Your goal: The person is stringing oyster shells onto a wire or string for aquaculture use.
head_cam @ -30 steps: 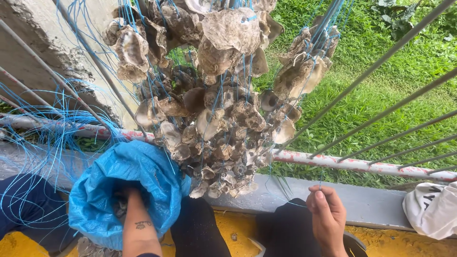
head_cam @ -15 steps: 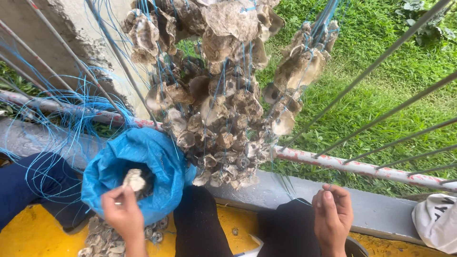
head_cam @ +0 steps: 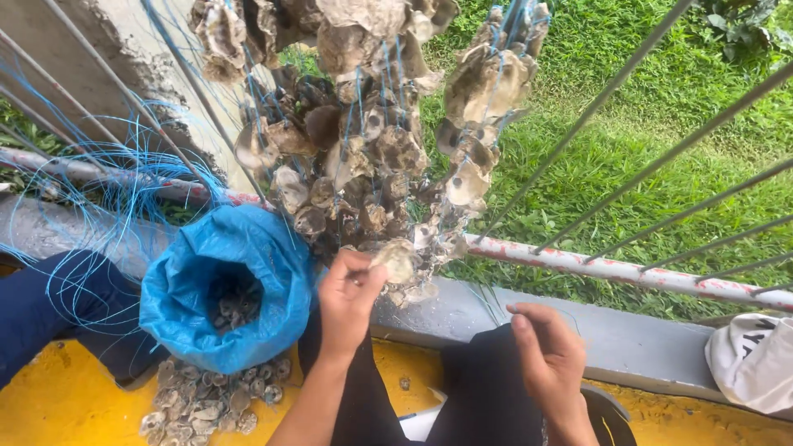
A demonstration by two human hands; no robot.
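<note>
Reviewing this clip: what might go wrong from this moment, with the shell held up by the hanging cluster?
The left hand pinches a single shell only at its edge, so it may slip and fall outside the blue bag. Loose blue strings trail beside the bag and might snag an arm. The right hand seems to grip a thin line; a tug may shake the shell cluster.

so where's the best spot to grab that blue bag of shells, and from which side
Probably the rolled rim of the blue bag, taken from above on the near side. The mouth stands open and faces up, the shell cluster crowds its far side, and loose shells lie under its base. The left hand is nearest.
</note>
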